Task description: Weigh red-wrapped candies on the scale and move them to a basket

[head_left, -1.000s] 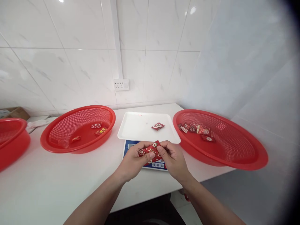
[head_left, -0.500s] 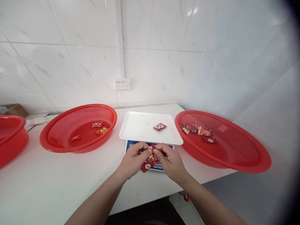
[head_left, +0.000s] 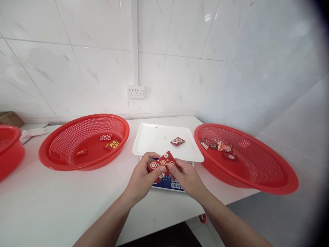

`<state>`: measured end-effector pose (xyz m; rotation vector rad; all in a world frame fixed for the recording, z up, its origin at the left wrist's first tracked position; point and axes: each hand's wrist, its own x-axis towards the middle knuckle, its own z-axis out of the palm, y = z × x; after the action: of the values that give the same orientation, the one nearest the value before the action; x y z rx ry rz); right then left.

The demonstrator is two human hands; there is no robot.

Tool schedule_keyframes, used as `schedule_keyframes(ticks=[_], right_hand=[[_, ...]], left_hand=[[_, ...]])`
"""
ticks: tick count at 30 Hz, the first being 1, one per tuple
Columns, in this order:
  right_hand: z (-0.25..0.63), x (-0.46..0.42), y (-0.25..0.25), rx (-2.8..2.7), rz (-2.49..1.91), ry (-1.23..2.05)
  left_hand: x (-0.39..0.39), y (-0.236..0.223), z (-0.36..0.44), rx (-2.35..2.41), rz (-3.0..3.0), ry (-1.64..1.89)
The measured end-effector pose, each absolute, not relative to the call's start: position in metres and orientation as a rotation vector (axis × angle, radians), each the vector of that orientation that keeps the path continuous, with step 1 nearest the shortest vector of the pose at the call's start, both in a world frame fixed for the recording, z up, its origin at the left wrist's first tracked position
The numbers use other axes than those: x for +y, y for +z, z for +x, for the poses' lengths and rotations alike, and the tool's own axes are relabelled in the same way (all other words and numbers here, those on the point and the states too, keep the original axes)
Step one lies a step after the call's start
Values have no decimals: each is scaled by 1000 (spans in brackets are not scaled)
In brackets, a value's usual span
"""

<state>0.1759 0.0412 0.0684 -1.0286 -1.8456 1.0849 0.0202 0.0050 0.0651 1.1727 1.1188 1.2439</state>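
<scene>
One red packet [head_left: 162, 160], pinched between left hand [head_left: 142, 178] and right hand [head_left: 189, 178] over a blue scale [head_left: 167, 184].

Leftmost basket [head_left: 11, 157] is cut off at the view's edge; the next basket [head_left: 64, 167] holds three loose packets [head_left: 105, 137]. Gripping from both sides presumably keeps the held packet steady, printed face up, though the hands hide part of the scale. Behind, a white tray [head_left: 151, 140] carries another packet [head_left: 177, 141]. In the right basket [head_left: 288, 181], overlapping packets [head_left: 222, 146] are bunched; I cannot count them surely.
</scene>
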Motion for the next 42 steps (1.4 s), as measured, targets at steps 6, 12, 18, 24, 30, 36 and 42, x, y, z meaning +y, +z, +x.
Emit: schedule_keyframes(ticks=[6, 12, 18, 24, 30, 36, 42], right_hand=[[170, 35, 64, -1798, -1043, 1044], [167, 39, 63, -1702, -1055, 1263], [168, 39, 71, -1872, -1132, 700], [165, 42, 73, -1853, -1148, 677], [165, 47, 70, -1795, -1176, 637], [174, 49, 72, -1839, -1161, 584], [168, 48, 71, -1880, -1188, 639]], left_hand=[[2, 48, 17, 1280, 1353, 1355], [0, 46, 10, 1097, 1409, 1230], [-4, 42, 19, 1111, 1340, 1424], [-2, 45, 18, 1104, 1229, 1460], [-1, 46, 17, 1010, 1289, 1310], [-3, 48, 25, 942, 1233, 1369], [0, 39, 24, 1095, 1272, 1437]])
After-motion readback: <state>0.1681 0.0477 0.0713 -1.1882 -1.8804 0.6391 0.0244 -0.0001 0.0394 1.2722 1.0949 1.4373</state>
